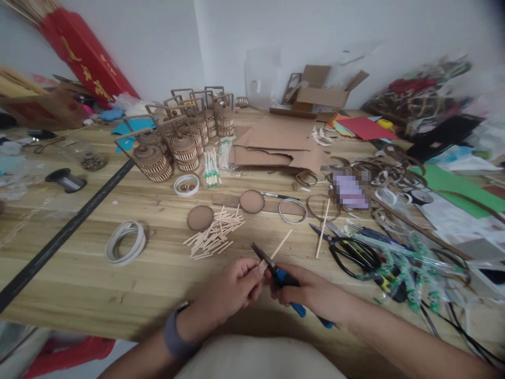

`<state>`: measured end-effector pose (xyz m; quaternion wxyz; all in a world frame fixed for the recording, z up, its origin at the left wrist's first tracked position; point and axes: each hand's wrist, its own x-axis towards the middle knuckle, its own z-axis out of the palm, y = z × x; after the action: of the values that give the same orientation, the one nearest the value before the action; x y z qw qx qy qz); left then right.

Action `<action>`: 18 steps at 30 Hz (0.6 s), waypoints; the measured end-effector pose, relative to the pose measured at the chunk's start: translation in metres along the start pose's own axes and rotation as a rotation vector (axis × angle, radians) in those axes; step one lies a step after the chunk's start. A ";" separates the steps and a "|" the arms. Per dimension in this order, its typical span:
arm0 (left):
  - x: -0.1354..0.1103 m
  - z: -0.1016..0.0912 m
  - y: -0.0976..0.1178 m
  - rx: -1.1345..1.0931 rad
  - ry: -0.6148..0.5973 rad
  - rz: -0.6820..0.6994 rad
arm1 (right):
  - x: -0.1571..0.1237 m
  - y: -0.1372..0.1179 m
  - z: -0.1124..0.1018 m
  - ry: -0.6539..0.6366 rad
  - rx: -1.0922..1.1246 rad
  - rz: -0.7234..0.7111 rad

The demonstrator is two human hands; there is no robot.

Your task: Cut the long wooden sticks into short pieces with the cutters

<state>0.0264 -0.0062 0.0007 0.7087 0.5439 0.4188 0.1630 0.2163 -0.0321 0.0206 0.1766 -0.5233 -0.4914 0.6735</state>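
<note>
My left hand (240,283) pinches a thin pale wooden stick (282,244) near its lower end; the rest slants up to the right. My right hand (303,287) is wrapped round blue-handled snips (284,278), whose dark blades lie across the stick just beyond my left fingertips. Whether the blades have closed on it I cannot tell. Ahead of my hands lies a loose pile of short sticks (215,234). Two round cardboard discs with braided brown rims, a left disc (200,218) and a right disc (252,201), lie beside the pile. One longer stick (323,229) rests to the right.
Black-handled scissors (347,252) and plastic wrappers (414,279) crowd the right side. Several small handled baskets (185,150) stand at the back left, near flat cardboard (276,139). White tape rolls (125,243) lie left. A black strip (67,237) crosses the table.
</note>
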 end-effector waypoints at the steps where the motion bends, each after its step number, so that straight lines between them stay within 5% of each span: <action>1: -0.001 -0.003 0.000 0.008 0.024 0.012 | -0.002 0.000 -0.002 -0.013 -0.002 -0.004; 4: -0.006 -0.014 0.002 0.069 0.121 0.054 | -0.010 0.001 -0.008 0.004 -0.174 -0.034; 6: -0.009 -0.020 0.003 0.154 0.158 0.042 | -0.013 0.004 -0.011 0.172 -0.413 -0.096; 9: -0.010 -0.021 0.005 0.383 0.187 0.056 | -0.012 0.007 -0.008 0.505 -0.699 -0.361; 12: -0.008 -0.014 0.006 0.710 0.247 0.151 | 0.000 0.008 0.000 0.672 -0.873 -0.659; 18: -0.006 -0.002 -0.005 1.144 0.372 0.185 | 0.028 0.017 0.014 0.804 -1.140 -0.544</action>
<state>0.0204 -0.0114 -0.0016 0.2016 0.8350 0.5078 0.0654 0.1977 -0.0258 -0.0093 0.2043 -0.5994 -0.7740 0.0037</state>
